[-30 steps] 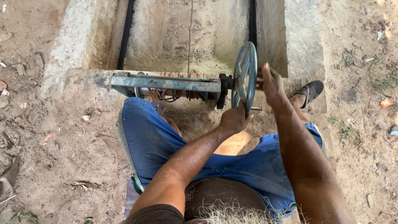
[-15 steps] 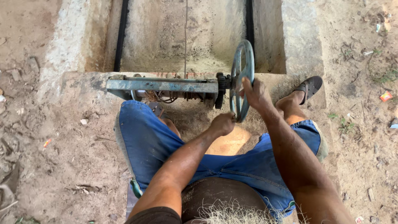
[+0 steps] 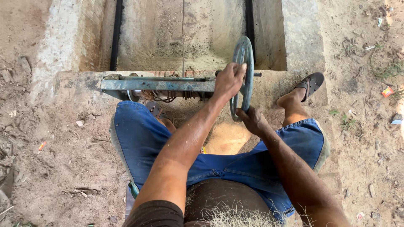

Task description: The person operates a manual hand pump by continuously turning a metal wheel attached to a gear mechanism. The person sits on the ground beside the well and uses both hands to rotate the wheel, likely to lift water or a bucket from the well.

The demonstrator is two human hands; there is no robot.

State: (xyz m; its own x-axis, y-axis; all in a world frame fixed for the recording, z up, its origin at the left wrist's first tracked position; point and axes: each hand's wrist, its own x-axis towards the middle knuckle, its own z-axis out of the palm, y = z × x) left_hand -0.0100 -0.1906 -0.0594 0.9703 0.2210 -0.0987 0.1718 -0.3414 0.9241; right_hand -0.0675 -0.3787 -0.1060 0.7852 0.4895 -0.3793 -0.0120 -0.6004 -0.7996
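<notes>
I sit on the ground facing a blue-green metal hand wheel [image 3: 249, 82], seen edge-on and mounted at the right end of a rusty blue metal bar [image 3: 160, 85]. My left hand [image 3: 229, 80] is closed around the wheel's upper rim. My right hand [image 3: 251, 120] grips the lower rim. A thin taut cord [image 3: 183, 38] runs from the bar away over a sandy concrete trough [image 3: 296, 40]. Tangled fibres hang under the bar.
A pile of tan fibre dust [image 3: 227, 138] lies between my legs. My right foot wears a dark sandal [image 3: 310, 83] next to the trough wall. My other sandal [image 3: 155, 110] sits under the bar. Two black strips [image 3: 115, 38] run along the trough. Dirt ground with litter surrounds me.
My left hand has gone from the wheel's lower rim up to its top. My right hand has come down from the upper right rim to the bottom.
</notes>
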